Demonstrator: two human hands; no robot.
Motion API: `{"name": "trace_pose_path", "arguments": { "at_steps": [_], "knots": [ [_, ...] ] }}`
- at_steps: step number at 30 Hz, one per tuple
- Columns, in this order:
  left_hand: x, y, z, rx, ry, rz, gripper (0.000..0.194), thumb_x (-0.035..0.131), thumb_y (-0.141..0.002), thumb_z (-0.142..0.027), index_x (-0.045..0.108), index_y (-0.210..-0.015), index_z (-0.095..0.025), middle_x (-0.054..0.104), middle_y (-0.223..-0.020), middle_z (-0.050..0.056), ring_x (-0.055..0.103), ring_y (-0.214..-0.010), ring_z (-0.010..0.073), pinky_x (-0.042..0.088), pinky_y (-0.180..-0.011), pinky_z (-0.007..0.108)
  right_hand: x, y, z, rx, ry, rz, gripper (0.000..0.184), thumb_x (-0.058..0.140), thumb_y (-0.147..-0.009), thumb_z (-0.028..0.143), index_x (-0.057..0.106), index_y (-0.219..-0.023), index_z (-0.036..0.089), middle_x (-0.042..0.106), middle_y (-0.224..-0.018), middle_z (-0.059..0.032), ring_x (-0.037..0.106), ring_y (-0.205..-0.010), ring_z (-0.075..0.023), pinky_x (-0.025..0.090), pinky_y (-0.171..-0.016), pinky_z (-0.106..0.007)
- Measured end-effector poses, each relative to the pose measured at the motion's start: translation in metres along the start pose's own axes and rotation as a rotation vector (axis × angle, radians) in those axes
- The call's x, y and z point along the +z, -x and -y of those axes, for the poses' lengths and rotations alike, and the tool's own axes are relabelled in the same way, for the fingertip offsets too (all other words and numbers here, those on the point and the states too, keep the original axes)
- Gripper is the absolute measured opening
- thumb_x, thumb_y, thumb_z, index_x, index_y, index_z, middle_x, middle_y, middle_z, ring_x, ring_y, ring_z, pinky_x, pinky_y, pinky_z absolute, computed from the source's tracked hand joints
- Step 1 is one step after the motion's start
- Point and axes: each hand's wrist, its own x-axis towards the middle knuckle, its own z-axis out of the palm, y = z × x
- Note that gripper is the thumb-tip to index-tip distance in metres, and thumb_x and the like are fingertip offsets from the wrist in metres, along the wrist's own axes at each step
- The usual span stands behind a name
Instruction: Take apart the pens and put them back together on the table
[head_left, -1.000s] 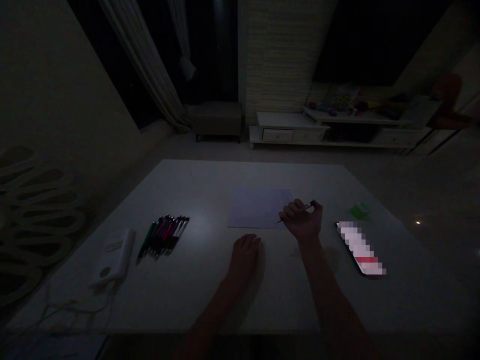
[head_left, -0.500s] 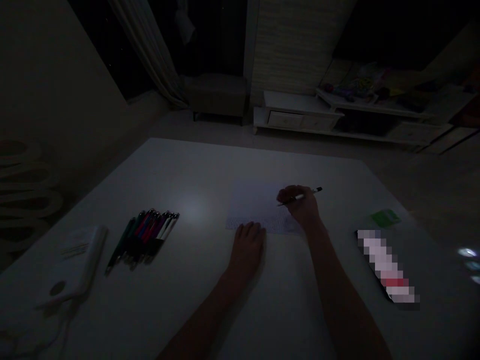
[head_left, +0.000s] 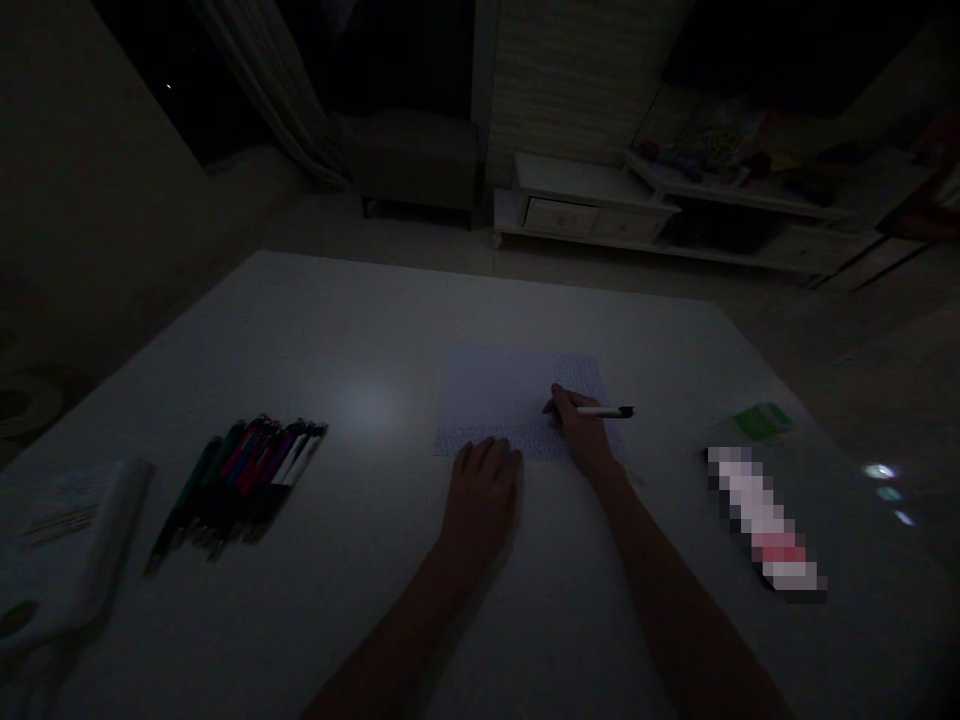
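A sheet of paper (head_left: pixel 495 385) lies on the white table, with dense small marks along its near edge and right side. My right hand (head_left: pixel 581 430) is closed around a white pen (head_left: pixel 600 411) with a black end, which points to the right. The pen's tip is hidden by the fingers, so contact with the paper cannot be made out. My left hand (head_left: pixel 484 490) lies flat, its spread fingertips on the paper's near edge.
Several pens (head_left: pixel 244 470) lie in a bunch on the left of the table (head_left: pixel 360 330). Beyond them is a white box-like object (head_left: pixel 67 550). On the right sit a phone (head_left: pixel 765 520) with a blurred screen and a green packet (head_left: pixel 763 421). The room is dim.
My right hand has shifted left and down over the paper, and the pen has turned from slanting to nearly level. My left hand stays on the near edge. The whole view has shifted slightly.
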Motion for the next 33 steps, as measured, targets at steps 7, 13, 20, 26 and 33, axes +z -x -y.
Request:
{"name": "trace_pose_path", "arguments": {
  "at_steps": [7, 13, 20, 26, 33],
  "knots": [
    [0.0, 0.0, 0.0, -0.001, -0.01, 0.019, 0.035, 0.045, -0.086, -0.016, 0.054, -0.118, -0.023, 0.055, -0.124, 0.008, 0.047, -0.118, 0.0254, 0.037, -0.1, 0.052, 0.0, -0.008, -0.009, -0.038, 0.143, -0.058, 0.021, 0.046, -0.071, 0.029, 0.051, -0.052, 0.02, 0.049, -0.049, 0.0006, 0.045, -0.05, -0.0138, 0.031, -0.046, -0.024],
    [0.001, -0.001, -0.001, -0.011, -0.022, 0.014, 0.034, 0.045, -0.085, -0.015, 0.055, -0.118, -0.023, 0.056, -0.123, 0.008, 0.047, -0.116, 0.0257, 0.037, -0.1, 0.052, 0.003, -0.008, -0.003, -0.037, 0.247, -0.022, 0.02, 0.045, -0.071, 0.028, 0.051, -0.054, 0.02, 0.052, -0.051, 0.0006, 0.047, -0.052, -0.0135, 0.031, -0.049, -0.024],
    [0.0, -0.001, -0.002, -0.018, 0.0, 0.019, 0.035, 0.045, -0.086, -0.016, 0.054, -0.119, -0.024, 0.055, -0.124, 0.008, 0.047, -0.118, 0.0257, 0.036, -0.101, 0.052, 0.002, -0.007, -0.009, -0.043, 0.217, -0.01, 0.021, 0.046, -0.07, 0.029, 0.052, -0.052, 0.02, 0.052, -0.052, -0.0007, 0.046, -0.053, -0.0137, 0.032, -0.049, -0.024],
    [0.0, 0.0, -0.001, -0.013, -0.001, 0.015, 0.035, 0.045, -0.086, -0.016, 0.054, -0.118, -0.023, 0.056, -0.124, 0.008, 0.047, -0.117, 0.0257, 0.037, -0.1, 0.052, -0.001, -0.008, -0.009, -0.013, -0.102, -0.13, 0.024, 0.052, -0.071, 0.035, 0.059, -0.088, 0.02, 0.051, -0.056, 0.004, 0.044, -0.047, -0.0103, 0.034, -0.043, -0.02],
    [-0.001, -0.001, 0.0, -0.015, -0.014, -0.009, 0.033, 0.048, -0.085, -0.015, 0.056, -0.116, -0.023, 0.056, -0.122, 0.008, 0.048, -0.115, 0.0256, 0.037, -0.1, 0.05, -0.009, -0.006, 0.009, -0.022, -0.103, -0.198, 0.074, 0.06, -0.069, 0.036, 0.033, -0.136, 0.018, 0.047, -0.048, 0.0099, 0.044, -0.039, -0.0099, 0.034, -0.04, -0.02]
  ]
}}
